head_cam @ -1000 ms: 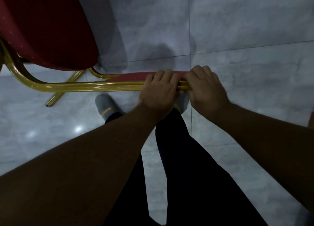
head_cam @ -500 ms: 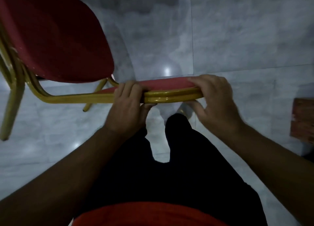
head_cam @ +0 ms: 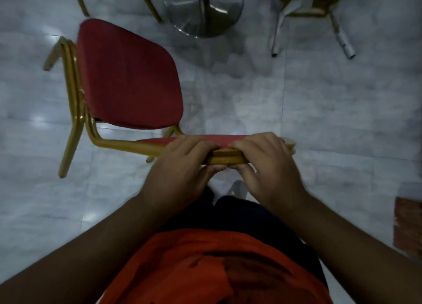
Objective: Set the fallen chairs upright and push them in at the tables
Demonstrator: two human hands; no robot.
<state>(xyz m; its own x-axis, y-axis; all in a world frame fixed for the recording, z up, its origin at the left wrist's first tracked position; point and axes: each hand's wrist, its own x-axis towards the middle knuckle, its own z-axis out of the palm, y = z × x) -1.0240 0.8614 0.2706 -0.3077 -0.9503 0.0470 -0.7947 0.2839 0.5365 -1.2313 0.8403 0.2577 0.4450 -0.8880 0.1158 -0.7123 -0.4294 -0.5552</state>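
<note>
Now I see both hands, left hand (head_cam: 182, 166) and right hand (head_cam: 267, 164), clenched on the chair (head_cam: 127, 80) backrest; beyond them pale marble floor (head_cam: 342, 111); farther, a steel table base (head_cam: 203, 9).

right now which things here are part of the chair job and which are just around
Part of the job:
- red chair, its backrest top gripped by both hands
- left hand
- right hand
- steel table base ahead, where the chair likely gets pushed in

Just around:
- second chair by the table, already standing on its legs
- brown mat at the right edge
</note>
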